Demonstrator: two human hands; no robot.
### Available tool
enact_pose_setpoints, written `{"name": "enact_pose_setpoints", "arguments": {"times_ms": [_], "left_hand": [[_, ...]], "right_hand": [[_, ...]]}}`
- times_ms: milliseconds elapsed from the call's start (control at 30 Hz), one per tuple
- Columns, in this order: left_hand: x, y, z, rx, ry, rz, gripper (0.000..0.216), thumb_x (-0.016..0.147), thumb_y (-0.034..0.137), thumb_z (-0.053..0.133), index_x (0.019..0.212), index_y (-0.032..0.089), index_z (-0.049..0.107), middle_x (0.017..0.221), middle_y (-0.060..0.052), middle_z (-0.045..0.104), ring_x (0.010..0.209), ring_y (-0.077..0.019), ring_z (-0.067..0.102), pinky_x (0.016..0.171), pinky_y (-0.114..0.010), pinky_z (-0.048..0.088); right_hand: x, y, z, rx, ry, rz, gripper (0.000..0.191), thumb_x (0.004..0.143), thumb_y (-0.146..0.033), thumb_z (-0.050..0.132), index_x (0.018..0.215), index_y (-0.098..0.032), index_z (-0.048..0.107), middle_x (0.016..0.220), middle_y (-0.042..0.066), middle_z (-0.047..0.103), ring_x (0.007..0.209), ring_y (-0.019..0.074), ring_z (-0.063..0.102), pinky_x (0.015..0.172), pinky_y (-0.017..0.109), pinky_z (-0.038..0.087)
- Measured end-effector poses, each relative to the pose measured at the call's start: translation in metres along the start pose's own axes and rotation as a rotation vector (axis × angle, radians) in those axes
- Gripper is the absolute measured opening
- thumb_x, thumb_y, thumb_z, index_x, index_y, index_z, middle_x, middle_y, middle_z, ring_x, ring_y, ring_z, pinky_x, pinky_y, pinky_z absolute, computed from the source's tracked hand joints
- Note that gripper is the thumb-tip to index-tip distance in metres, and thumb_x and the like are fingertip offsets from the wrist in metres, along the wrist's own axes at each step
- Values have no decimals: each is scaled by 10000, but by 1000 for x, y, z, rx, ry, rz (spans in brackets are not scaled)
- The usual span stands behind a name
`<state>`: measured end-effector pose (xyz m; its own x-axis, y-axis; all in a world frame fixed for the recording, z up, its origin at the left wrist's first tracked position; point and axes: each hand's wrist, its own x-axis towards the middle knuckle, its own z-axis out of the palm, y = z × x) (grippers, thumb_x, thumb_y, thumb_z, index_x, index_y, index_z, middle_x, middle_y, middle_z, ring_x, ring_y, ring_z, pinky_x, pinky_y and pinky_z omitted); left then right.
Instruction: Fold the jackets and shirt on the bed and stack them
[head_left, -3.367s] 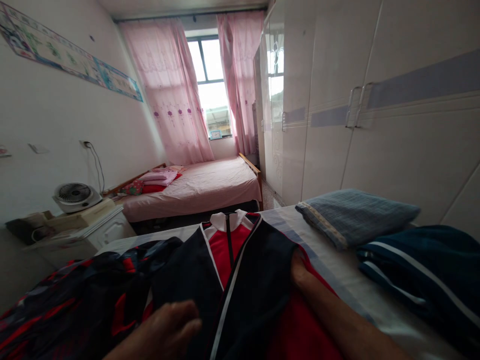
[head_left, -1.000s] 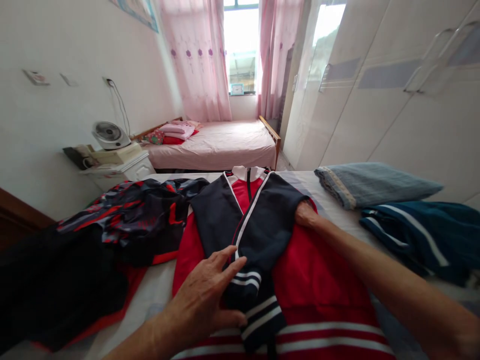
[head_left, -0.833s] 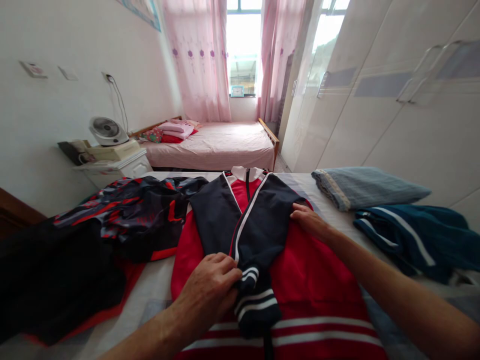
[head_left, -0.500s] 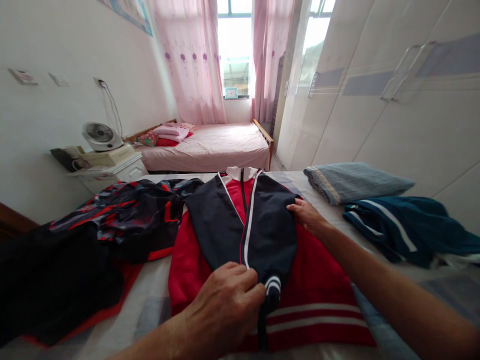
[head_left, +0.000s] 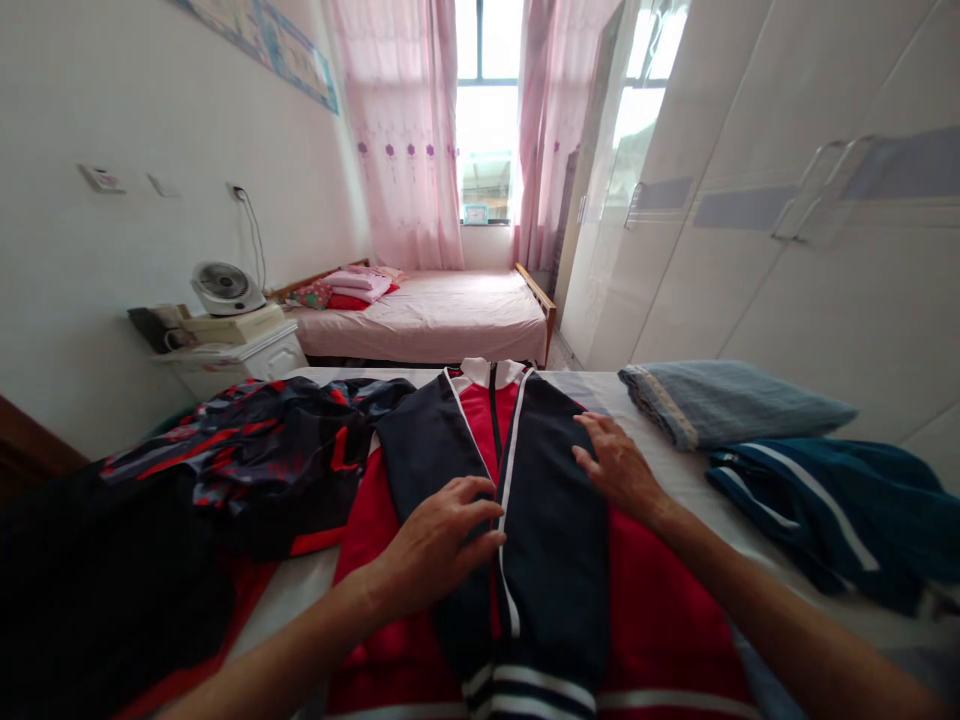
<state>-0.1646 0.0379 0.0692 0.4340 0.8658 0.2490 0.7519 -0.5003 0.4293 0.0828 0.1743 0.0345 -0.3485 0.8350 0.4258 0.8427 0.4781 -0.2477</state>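
Both hands lie flat on a red and navy zip-up track jacket (head_left: 551, 520) spread on the bed (head_left: 660, 455) directly in front of the person. The left hand (head_left: 442, 540), fingers spread and open, presses on the navy sleeve folded in along the zip; it grips nothing. The right hand (head_left: 619, 470), also open with palm down, rests at the outer edge of the other folded-in navy sleeve, where it meets the red body.

Judging by how the cloth lies, both sleeves are already laid inward over the front, their striped cuffs pointing toward the person, and the white collar sits at the far end beyond the fingertips. The red body is at full length and wider than the sleeves, so the sides and the lengthwise fold look not yet done.

Both forearms reach forward from the lower edge of the view, the right stretched further out than the left.

Left of the left hand lies a crumpled dark red-patterned garment (head_left: 262, 450). Right of the right hand sit a folded grey-blue cloth (head_left: 727, 400) and a teal striped garment (head_left: 832, 510).
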Motion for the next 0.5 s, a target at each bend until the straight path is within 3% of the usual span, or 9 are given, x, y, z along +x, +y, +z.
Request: {"name": "enact_pose_setpoints", "arguments": {"times_ms": [100, 200, 300, 500], "left_hand": [[30, -23, 10, 30, 11, 1, 281, 894, 358, 514, 1098, 209, 638, 1240, -78, 561, 1154, -203, 514, 993, -333, 417], [49, -40, 25, 50, 21, 55, 332, 881, 373, 530, 1154, 205, 616, 1252, -83, 562, 1182, -209, 501, 1004, -342, 412], [53, -52, 40, 79, 18, 64, 389, 857, 394, 556, 1211, 233, 579, 1319, -75, 523, 1248, -238, 447, 1046, -413, 365], [44, -64, 56, 42, 21, 22, 446, 844, 427, 556, 1272, 311, 508, 1406, -36, 445, 1306, -249, 377, 1084, -477, 292]], "right_hand": [[10, -5, 15, -3, -174, -75, 460, 858, -329, 457, 1286, -165, 485, 1351, 118, 477, 1253, 250, 423, 1015, 398, 363], [29, -2, 24, 55, -370, -80, 380, 853, -352, 466, 1176, -193, 588, 1237, 101, 582, 1145, 249, 526, 957, 384, 405], [63, 5, 26, 90, -347, -13, 360, 876, -321, 418, 1144, -169, 603, 1182, 107, 612, 1089, 229, 564, 960, 355, 400], [158, 18, 52, 111, -314, 136, 502, 835, -366, 511, 1287, -151, 478, 1350, 142, 490, 1265, 244, 430, 1045, 346, 317]]}}
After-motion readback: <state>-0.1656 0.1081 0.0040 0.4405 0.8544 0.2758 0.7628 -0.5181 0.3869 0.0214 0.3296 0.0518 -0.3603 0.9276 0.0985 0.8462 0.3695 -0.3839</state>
